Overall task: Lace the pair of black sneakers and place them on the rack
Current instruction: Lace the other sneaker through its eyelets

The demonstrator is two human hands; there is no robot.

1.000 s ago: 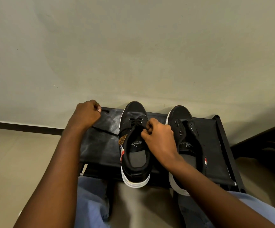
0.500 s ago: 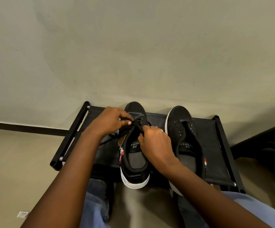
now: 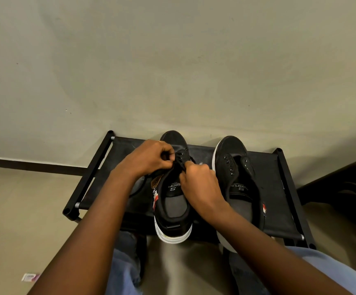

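Note:
Two black sneakers with white soles stand side by side, toes to the wall, on the black fabric rack [image 3: 268,188]. The left sneaker [image 3: 174,201] has a black lace [image 3: 181,159] through its upper eyelets. My left hand [image 3: 149,157] pinches the lace at the shoe's left eyelet row. My right hand [image 3: 200,182] grips the lace and the shoe's right eyelet flap. The right sneaker [image 3: 236,177] shows bare eyelets with no lace and neither hand touches it.
The rack stands against a plain wall, with its black frame bars [image 3: 90,177] at both sides. My knees in blue jeans [image 3: 124,267] sit just below it. A dark object [image 3: 347,188] lies to the right, and a small scrap [image 3: 30,277] on the floor at lower left.
My left hand came in from the rack's far left corner, where it had pulled the lace taut, to the left sneaker's eyelets. My right hand stayed at the shoe's tongue.

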